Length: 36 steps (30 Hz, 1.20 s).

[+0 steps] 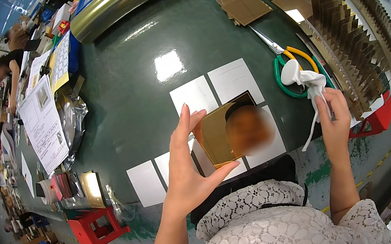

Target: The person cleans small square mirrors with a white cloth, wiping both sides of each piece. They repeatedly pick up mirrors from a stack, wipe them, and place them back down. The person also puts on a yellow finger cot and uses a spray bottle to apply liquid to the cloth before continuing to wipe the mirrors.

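My left hand grips a glossy amber mirror-like plate by its edges, thumb on the near side and fingers on the far side. The plate is tilted up above the table, and its surface carries a dark and orange reflection. In my right hand, a crumpled white cloth is pinched between thumb and fingers, apart from the plate. Several white rectangular cards lie on the green table under and around the plate. Beside the cloth rest scissors with green and yellow handles.
Toothed racks holding upright plates line the right side. Brown cardboard pieces lie at the far right, a large golden roll at the back. Printed papers sit at left. Red stools stand below the table edge. Another person is at far left.
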Motion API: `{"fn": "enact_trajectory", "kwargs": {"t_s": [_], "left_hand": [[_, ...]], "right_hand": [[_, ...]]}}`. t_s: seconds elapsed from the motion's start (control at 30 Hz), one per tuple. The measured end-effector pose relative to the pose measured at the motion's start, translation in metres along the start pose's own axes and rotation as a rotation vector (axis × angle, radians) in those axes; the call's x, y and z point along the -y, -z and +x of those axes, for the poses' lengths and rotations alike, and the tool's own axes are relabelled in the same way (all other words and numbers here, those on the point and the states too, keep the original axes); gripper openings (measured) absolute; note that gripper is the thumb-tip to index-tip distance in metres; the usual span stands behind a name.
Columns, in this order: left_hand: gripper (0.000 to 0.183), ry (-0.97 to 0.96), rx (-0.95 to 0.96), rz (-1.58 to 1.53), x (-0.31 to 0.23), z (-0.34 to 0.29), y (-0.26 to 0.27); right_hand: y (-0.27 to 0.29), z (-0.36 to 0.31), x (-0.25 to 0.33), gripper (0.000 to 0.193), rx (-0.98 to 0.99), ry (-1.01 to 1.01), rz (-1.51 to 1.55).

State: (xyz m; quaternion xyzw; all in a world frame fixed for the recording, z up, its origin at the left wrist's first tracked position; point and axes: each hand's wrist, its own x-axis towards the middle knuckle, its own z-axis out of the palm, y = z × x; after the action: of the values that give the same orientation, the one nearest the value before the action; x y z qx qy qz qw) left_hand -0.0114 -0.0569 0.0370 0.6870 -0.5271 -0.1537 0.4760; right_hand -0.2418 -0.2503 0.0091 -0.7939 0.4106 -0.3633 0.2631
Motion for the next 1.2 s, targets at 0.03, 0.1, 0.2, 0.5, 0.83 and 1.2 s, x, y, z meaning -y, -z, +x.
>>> {"fn": "enact_trajectory", "kwargs": {"t_s": [0.03,0.1,0.2,0.5,0.83,1.2], "left_hand": [[0.116,-0.001,-0.001,0.002,0.000,0.000,0.000],[0.116,-0.001,-0.001,0.004,0.001,0.000,-0.001],[0.117,-0.002,0.002,0.001,0.000,0.001,-0.002],[0.123,-0.019,0.001,0.046,0.001,0.003,-0.005],[0.118,-0.017,-0.040,0.102,-0.011,0.008,-0.008],[0.114,-0.081,-0.121,0.125,-0.010,0.008,-0.014]], "right_hand": [[0.002,0.001,-0.003,0.009,0.006,-0.019,0.053],[0.006,0.002,0.001,0.008,0.010,-0.045,0.110],[0.008,0.006,-0.001,0.007,-0.004,-0.013,0.281],[0.026,-0.001,0.010,0.014,0.205,-0.397,1.032],[-0.003,0.010,0.074,0.026,0.264,0.687,-0.041],[-0.025,-0.003,0.071,0.030,0.256,0.942,-0.162]]}}
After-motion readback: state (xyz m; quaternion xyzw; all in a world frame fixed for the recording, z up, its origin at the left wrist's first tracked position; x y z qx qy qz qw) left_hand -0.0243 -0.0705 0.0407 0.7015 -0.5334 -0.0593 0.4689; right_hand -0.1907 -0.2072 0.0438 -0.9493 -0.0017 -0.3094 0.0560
